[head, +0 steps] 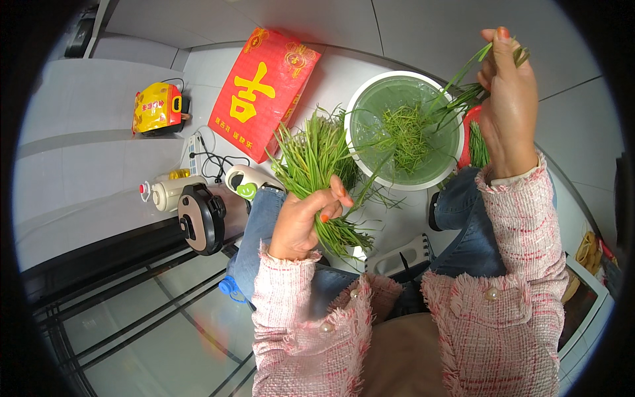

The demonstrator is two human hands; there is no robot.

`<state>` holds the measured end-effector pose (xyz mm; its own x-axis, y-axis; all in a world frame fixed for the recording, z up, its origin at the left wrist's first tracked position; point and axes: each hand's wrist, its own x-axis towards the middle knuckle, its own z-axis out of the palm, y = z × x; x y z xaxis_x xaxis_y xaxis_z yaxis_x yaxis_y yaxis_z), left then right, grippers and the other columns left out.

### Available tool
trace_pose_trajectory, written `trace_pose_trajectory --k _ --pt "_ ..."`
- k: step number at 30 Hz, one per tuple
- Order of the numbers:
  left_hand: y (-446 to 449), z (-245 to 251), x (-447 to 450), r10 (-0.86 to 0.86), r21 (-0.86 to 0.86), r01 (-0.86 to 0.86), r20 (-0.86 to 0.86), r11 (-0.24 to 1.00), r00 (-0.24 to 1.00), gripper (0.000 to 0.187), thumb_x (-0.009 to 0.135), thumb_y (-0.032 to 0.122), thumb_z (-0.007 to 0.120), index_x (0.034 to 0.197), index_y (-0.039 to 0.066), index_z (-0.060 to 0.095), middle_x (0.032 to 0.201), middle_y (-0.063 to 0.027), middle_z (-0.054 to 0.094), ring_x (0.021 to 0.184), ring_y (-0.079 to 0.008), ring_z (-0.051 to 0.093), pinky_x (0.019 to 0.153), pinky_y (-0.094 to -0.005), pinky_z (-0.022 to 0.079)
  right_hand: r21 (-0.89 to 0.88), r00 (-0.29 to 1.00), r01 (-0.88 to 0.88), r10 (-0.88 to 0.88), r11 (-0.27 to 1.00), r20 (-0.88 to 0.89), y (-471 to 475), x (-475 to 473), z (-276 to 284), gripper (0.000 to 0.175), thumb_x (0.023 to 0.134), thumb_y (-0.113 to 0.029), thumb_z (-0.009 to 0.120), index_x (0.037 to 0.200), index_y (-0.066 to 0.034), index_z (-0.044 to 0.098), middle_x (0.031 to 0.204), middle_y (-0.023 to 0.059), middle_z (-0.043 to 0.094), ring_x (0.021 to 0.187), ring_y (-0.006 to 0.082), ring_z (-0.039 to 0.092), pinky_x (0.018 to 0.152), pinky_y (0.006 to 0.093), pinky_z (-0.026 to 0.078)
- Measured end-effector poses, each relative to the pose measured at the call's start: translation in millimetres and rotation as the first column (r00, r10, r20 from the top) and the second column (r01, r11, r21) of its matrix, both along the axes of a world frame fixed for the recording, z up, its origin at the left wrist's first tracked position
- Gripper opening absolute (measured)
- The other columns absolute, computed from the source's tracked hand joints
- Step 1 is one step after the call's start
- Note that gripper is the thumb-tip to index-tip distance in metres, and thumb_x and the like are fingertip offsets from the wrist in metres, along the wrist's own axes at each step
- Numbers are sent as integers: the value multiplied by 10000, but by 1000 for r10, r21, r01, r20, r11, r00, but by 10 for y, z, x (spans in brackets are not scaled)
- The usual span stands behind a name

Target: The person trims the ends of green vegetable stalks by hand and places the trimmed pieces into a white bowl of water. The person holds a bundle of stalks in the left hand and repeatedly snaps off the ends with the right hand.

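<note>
My left hand (302,221) is closed round a thick bundle of long green leafy stalks (317,159), likely chives, held left of a round white-rimmed tub (354,164). Up at the right, my right hand (511,99) pinches a few thin stalks (464,101), which trail down over the tub's right rim. Trimmed bits of green (407,134) lie in the middle of the tub. Behind the held bundle, more greens (349,168) are on the floor. Partly behind my right wrist, a red container (465,149) holds further green stalks (477,144).
A red paper bag (263,89) with yellow print lies beyond the bundle. At the left are a power strip (194,151) with black cables, a cream thermos (171,193), a rice cooker (201,218) and a yellow-red package (156,109). A plastic stool (397,258) shows between my legs.
</note>
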<state>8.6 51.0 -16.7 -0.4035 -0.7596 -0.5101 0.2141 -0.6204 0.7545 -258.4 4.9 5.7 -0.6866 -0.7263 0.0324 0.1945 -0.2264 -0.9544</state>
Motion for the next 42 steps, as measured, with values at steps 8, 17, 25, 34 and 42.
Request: trace_pose_trajectory --k 8,17,25,34,42 --pt "-5 107 -105 -77 -48 74 -60 996 995 395 820 105 507 1166 -76 443 1229 -263 436 478 -5 336 467 -170 283 49 946 -193 200 980 -254 16 107 -64 281 921 -320 422 790 -83 500 669 -45 405 634 60 391 619 177 324" --pt "-8 101 -53 -133 -26 131 -150 991 980 412 813 119 518 1154 -97 437 1223 -273 434 466 -9 341 455 -162 276 194 804 -577 594 793 -36 160 411 -127 268 936 -305 374 768 -106 432 613 -52 369 545 25 338 496 173 307" --pt "-3 102 -48 -135 -26 132 -167 991 977 405 800 126 542 1126 -98 456 1183 -255 469 469 -18 341 453 -167 274 192 616 -787 760 586 205 304 644 -54 266 838 -283 576 804 -20 565 710 -47 482 676 28 404 610 207 369" --pt "7 91 -40 -115 -47 109 -176 993 978 322 811 112 535 1074 -71 499 1096 -223 521 485 -27 355 481 -183 298 169 727 -685 680 709 94 252 587 -168 220 818 -248 618 770 -40 564 666 -80 450 622 12 379 555 174 332" --pt "-13 61 -15 -8 16 11 -162 1000 987 207 820 103 539 962 -48 535 850 -101 569 493 -53 379 501 -205 314 61 904 -426 421 903 73 134 426 -82 244 817 -295 619 784 -57 577 634 -75 448 569 10 336 505 169 273"
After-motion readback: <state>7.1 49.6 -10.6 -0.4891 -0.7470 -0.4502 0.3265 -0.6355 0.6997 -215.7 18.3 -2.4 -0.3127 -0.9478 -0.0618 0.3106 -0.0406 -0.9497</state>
